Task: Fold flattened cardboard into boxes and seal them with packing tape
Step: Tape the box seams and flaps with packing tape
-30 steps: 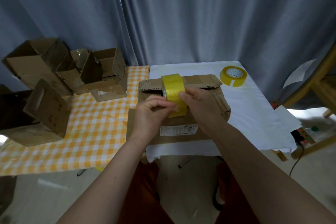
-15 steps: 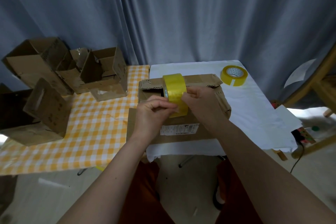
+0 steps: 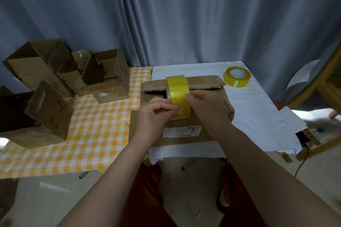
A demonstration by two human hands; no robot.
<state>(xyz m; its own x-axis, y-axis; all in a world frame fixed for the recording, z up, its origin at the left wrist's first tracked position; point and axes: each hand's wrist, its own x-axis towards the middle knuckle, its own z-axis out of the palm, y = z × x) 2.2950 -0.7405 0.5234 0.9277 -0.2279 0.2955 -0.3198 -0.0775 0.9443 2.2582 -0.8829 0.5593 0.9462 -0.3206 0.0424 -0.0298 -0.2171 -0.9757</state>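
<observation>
Both hands meet at the centre of the frame around a roll of yellow tape (image 3: 178,96) held on edge above a cardboard box (image 3: 186,125). The right hand (image 3: 206,108) curls round the roll from its right side, thumb on the tape's outer face, which steadies it. The left hand (image 3: 155,114) has its fingers bent in, the fingertips (image 3: 175,109) pinching at the roll's face, most likely picking for the loose end so a strip can be pulled free; whether the end is already lifted is too small to tell. The box lies just below the hands, its far flap (image 3: 184,84) sticking out level behind the roll with a dark gap under it, so the seam looks not yet sealed. A white label (image 3: 181,131) sits on the near side of the box.

The box rests on a white cloth (image 3: 258,112) covering the right-hand table, where a second roll of tape (image 3: 237,76) lies flat toward the upper right. To the left, a yellow checked cloth (image 3: 96,131) carries several opened boxes (image 3: 64,79). Grey curtains (image 3: 184,14) hang behind, and a wooden chair (image 3: 324,86) stands at the right edge.
</observation>
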